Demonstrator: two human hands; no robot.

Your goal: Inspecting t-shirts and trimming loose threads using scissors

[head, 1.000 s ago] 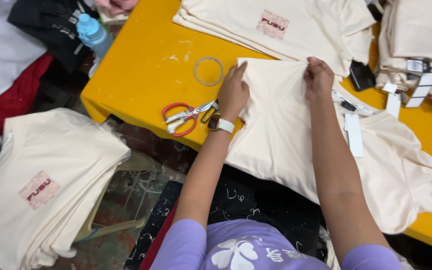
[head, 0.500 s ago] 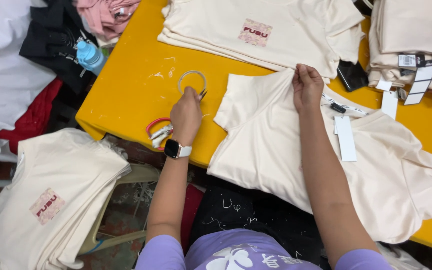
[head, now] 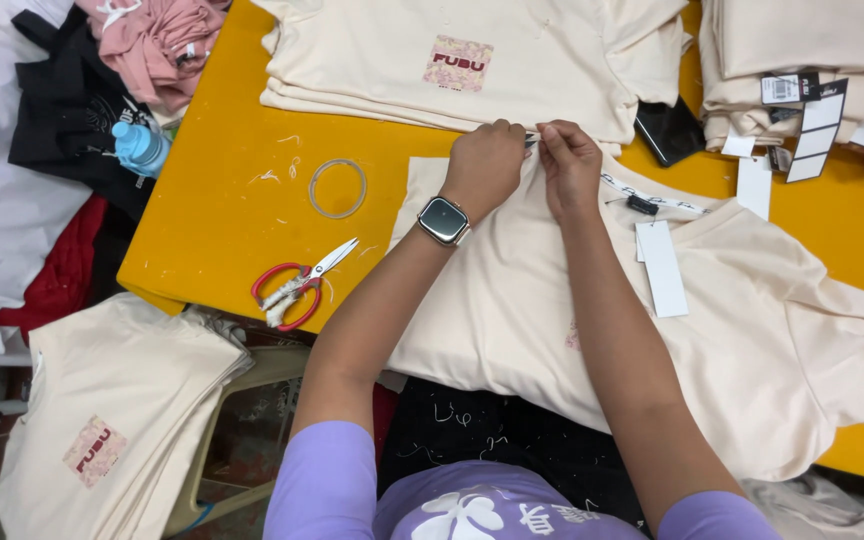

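Both hands at far edge of cream shirt (head: 552,320), spread flat on yellow counter (head: 222,230). Left hand (head: 485,165) and right hand (head: 570,165) almost touching, each grip pinched on something small between them; can't tell what. Red-handled scissors (head: 297,285) and ring (head: 338,188) lie to the left.

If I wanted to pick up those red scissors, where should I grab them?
Probably by the red loop handles of the scissors, coming from the near table edge. The handles lie toward that edge and the shut blades point away toward the clear ring, so a hand never meets the tips.
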